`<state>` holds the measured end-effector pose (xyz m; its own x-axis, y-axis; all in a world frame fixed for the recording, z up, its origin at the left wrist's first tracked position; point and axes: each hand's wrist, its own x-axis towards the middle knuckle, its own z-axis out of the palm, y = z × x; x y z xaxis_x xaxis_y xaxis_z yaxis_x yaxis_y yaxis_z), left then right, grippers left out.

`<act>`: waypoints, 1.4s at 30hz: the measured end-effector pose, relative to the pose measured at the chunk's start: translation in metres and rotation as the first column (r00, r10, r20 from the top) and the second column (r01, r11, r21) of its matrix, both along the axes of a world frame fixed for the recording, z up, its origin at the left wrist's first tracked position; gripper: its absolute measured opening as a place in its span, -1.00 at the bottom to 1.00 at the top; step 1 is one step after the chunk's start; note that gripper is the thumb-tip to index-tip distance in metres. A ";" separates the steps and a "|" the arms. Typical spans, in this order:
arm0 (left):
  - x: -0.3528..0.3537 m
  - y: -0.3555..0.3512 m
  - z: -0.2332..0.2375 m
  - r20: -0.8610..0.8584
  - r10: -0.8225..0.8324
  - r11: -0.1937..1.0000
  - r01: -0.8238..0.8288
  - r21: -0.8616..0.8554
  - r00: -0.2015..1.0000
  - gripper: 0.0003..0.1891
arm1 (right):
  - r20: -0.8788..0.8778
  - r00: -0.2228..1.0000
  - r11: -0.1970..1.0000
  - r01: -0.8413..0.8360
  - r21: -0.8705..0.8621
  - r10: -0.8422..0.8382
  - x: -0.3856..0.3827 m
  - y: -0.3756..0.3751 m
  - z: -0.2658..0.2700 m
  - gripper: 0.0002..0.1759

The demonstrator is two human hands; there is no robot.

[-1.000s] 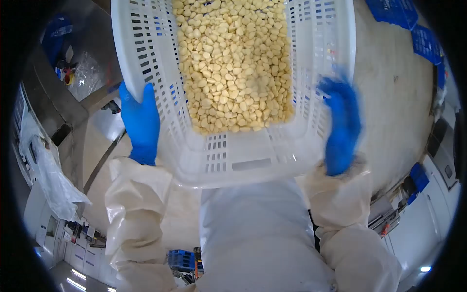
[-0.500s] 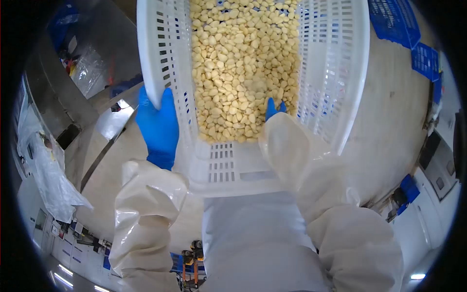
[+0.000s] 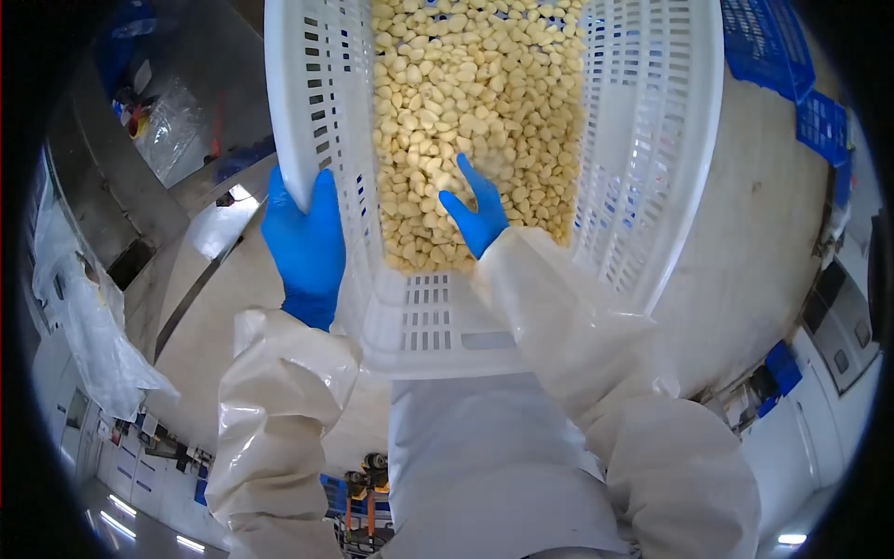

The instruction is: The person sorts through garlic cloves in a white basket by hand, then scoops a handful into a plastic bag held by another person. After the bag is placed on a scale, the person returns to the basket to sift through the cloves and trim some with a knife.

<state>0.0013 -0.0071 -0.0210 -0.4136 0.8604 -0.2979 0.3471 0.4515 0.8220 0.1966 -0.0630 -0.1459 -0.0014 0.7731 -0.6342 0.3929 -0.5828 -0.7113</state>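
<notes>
A white slotted plastic basket (image 3: 684, 177) holds a thick layer of pale yellow, bean-like pieces (image 3: 447, 102). Gripping the basket's left rim is my left hand (image 3: 307, 242), in a blue glove, its thumb and fingers on either side of the wall. My right hand (image 3: 477, 210), also blue-gloved, is over the near part of the pieces, with thumb and a finger spread apart and nothing visible between them. The tips of its other fingers are hidden. Shiny cream sleeves cover both forearms.
Blue crates (image 3: 768, 47) are at the upper right. On the left stands a metal surface (image 3: 223, 93) with clear plastic wrapping (image 3: 172, 130) on it. Crumpled plastic sheeting (image 3: 98, 326) hangs at the far left. An orange-handled cart (image 3: 358, 508) shows at the bottom.
My right hand has moved left across the pieces and now shows more of its glove. The basket appears slightly further right in view. My left hand still grips the rim.
</notes>
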 end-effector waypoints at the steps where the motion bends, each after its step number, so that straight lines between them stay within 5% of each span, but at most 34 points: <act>1: -0.001 0.000 0.000 0.014 0.006 1.000 -0.006 0.008 1.000 -0.66 | 0.055 0.995 0.994 -0.086 0.064 0.083 0.004 0.009 -0.002 -0.24; 2: 0.000 0.001 0.001 0.007 0.008 1.000 -0.008 0.018 1.000 -0.66 | 0.115 0.980 0.977 -0.174 0.124 0.160 0.010 0.019 -0.007 -0.25; 7: 0.001 0.002 0.005 -0.017 -0.037 0.999 0.038 0.020 0.999 -0.68 | 0.442 0.897 0.889 -0.190 0.418 -0.016 0.077 0.122 -0.060 -0.33; 9: 0.001 0.001 0.004 -0.019 -0.021 1.000 0.022 0.007 1.000 -0.68 | 0.619 0.786 0.909 -0.261 0.324 0.006 0.102 0.162 -0.059 -0.35; 11: 0.001 0.002 0.002 -0.002 -0.002 1.000 0.002 0.016 1.000 -0.68 | 0.770 0.604 0.865 -0.479 0.146 0.205 0.141 0.193 -0.141 -0.33; 13: 0.003 0.002 0.002 0.035 0.019 0.999 -0.021 0.040 0.999 -0.67 | 0.838 0.437 0.864 -0.498 -0.077 0.327 0.105 0.193 -0.120 -0.26; 16: 0.000 0.001 0.001 -0.022 0.016 1.000 -0.017 -0.016 1.000 -0.67 | 0.775 0.526 0.905 -0.402 -0.137 0.351 0.063 0.175 -0.084 -0.20; 19: 0.001 0.001 0.002 0.004 0.002 1.000 -0.002 0.018 1.000 -0.66 | 0.629 0.706 0.921 -0.387 -0.044 0.326 0.046 0.154 -0.068 -0.21; 24: -0.001 0.002 0.001 -0.066 -0.013 1.000 0.011 -0.029 0.998 -0.66 | 0.451 0.841 0.924 -0.373 0.083 0.299 0.020 0.093 -0.058 -0.31; 28: 0.003 0.003 0.003 0.000 0.028 0.999 -0.028 -0.036 1.000 -0.65 | 0.432 0.711 0.764 -0.641 0.073 0.555 0.008 0.047 -0.006 -0.37; 31: 0.002 0.003 0.004 -0.001 0.022 0.999 -0.022 -0.047 1.000 -0.65 | 0.251 0.676 0.692 -0.721 0.029 0.693 0.014 0.027 0.009 -0.35; 34: 0.000 0.001 0.001 0.017 0.022 0.999 -0.021 -0.032 1.000 -0.65 | 0.090 0.816 0.821 -0.570 -0.036 0.571 0.026 0.044 0.037 -0.37; 37: 0.004 0.005 0.008 -0.040 -0.004 0.998 0.002 -0.057 0.999 -0.65 | 0.352 0.843 0.841 -0.497 0.216 0.408 0.061 0.077 -0.022 -0.25; 39: 0.004 0.004 0.008 -0.014 0.006 0.998 -0.006 -0.055 1.000 -0.65 | 0.360 0.924 0.950 -0.218 0.223 0.127 0.084 0.111 -0.037 -0.17; 42: 0.002 0.003 0.005 0.005 -0.005 1.000 0.005 -0.023 1.000 -0.65 | 0.619 0.777 0.950 -0.267 0.162 0.112 0.115 0.142 -0.088 -0.12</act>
<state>0.0034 -0.0036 -0.0165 -0.4074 0.8555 -0.3197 0.3452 0.4683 0.8133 0.3112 0.0788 -0.2343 0.1545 0.9189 -0.3630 0.8663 -0.3026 -0.3975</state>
